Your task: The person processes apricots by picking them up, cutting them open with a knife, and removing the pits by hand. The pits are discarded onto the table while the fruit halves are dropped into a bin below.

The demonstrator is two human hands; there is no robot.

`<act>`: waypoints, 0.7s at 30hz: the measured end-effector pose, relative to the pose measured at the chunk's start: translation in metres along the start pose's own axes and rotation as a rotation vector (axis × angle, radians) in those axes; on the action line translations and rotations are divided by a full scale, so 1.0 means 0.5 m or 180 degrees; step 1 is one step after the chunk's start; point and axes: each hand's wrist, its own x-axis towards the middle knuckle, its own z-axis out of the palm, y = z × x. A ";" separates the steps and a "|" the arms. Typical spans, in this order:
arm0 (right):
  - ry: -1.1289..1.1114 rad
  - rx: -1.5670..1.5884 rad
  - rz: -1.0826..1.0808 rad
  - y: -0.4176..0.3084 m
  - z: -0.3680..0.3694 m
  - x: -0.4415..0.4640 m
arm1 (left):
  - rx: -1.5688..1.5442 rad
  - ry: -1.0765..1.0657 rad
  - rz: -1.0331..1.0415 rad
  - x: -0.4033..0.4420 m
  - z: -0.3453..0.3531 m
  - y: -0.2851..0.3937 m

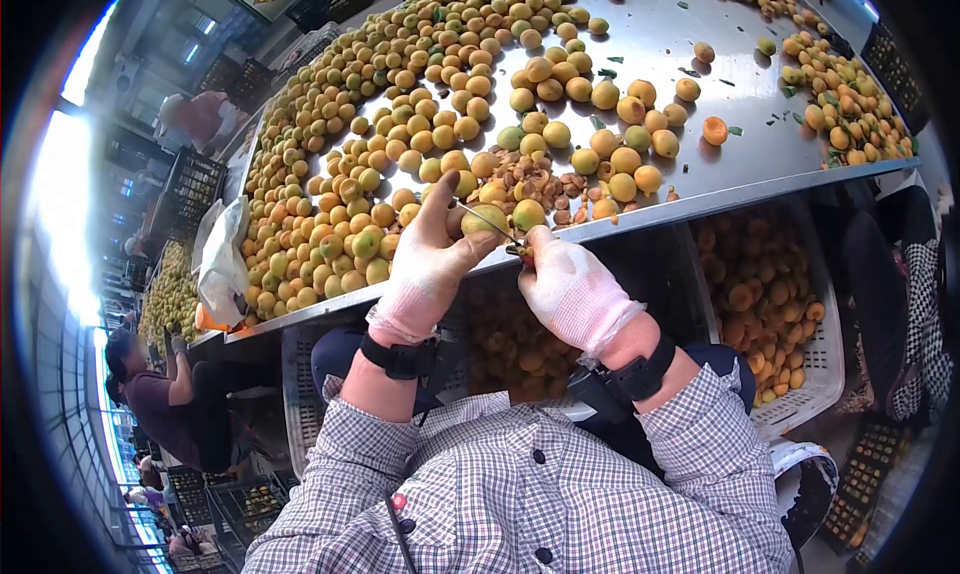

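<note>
Cutting looks to be the step in hand: the left grip (425, 257) holds a yellow fruit (483, 223) at the near edge of the tabletop (740, 162), while the right grip (565, 274), at the fruit's four o'clock, is closed around a small knife (520, 253) whose blade lies across it. Whether the blade has cut in, I cannot tell. Brown pits (540, 179) lie at one o'clock from the fruit. The next move probably calls for a steady hold and turning the fruit against the blade.
</note>
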 end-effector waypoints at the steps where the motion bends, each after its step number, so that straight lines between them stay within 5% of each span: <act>1: -0.0095 -0.0188 0.0000 -0.001 -0.006 0.005 | -0.0075 0.0071 0.0088 0.003 0.002 -0.001; 5: 0.0154 -0.0150 -0.0181 0.000 0.002 0.006 | 0.0008 0.0091 0.0195 0.007 0.003 -0.003; 10: 0.0338 0.0547 -0.0252 0.005 0.018 0.002 | -0.1386 0.0070 0.0082 0.003 -0.004 -0.023; 16: 0.0425 0.0554 -0.0112 0.017 0.029 0.010 | -0.1046 0.0259 0.0210 0.006 -0.038 -0.042; 21: 0.0420 0.0537 -0.0111 0.005 0.026 0.004 | -0.0332 0.0163 -0.0324 -0.004 -0.004 -0.014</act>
